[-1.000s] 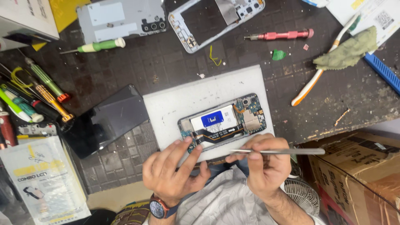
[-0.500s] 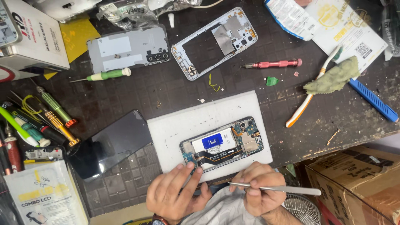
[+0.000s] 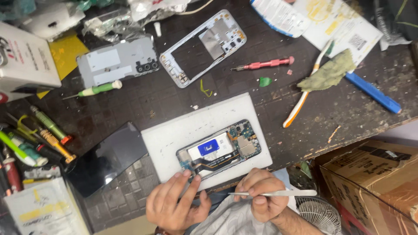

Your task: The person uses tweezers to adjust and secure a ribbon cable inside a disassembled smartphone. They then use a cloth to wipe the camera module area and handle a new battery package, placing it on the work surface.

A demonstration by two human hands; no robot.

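The left hand (image 3: 176, 202), fingers spread, touches the opened phone (image 3: 219, 150) on a white pad (image 3: 174, 135). The right hand (image 3: 263, 198) pinches tweezers (image 3: 278, 193). A dark screen (image 3: 106, 159) lies just left; a red screwdriver (image 3: 263, 64) lies beyond.

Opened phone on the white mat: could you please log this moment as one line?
left hand touching opened phone | right hand holding tweezers | white mat
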